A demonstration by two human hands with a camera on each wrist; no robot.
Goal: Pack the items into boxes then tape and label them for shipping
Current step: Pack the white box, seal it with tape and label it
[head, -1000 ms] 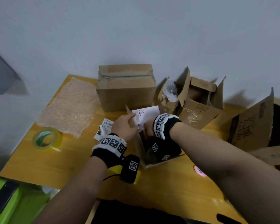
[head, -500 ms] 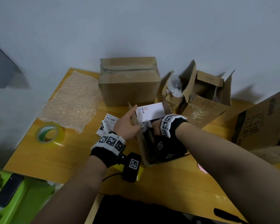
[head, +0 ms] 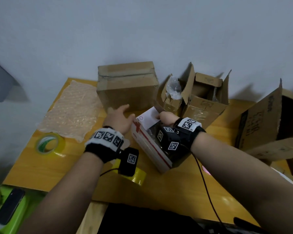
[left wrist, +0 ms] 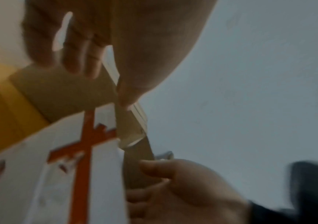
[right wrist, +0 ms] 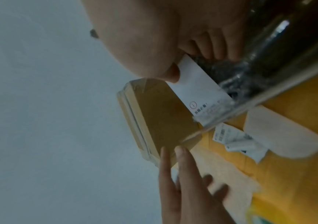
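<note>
L hand [head: 119,119] fingers spread; R hand [head: 167,117] fingers pinched

Cardboard boxes [head: 128,85] x5, tape rolls [head: 48,144] x2, bubble wrap [head: 71,110] x1.

Yellow wooden table [head: 41,168] under bubble wrap [head: 71,112], tape roll [head: 48,145], cardboard boxes [head: 128,85], paper labels [right wrist: 238,140].

Tape roll [head: 48,144] lies left of the white box [head: 150,146]; sealed carton [head: 128,85] behind.
</note>
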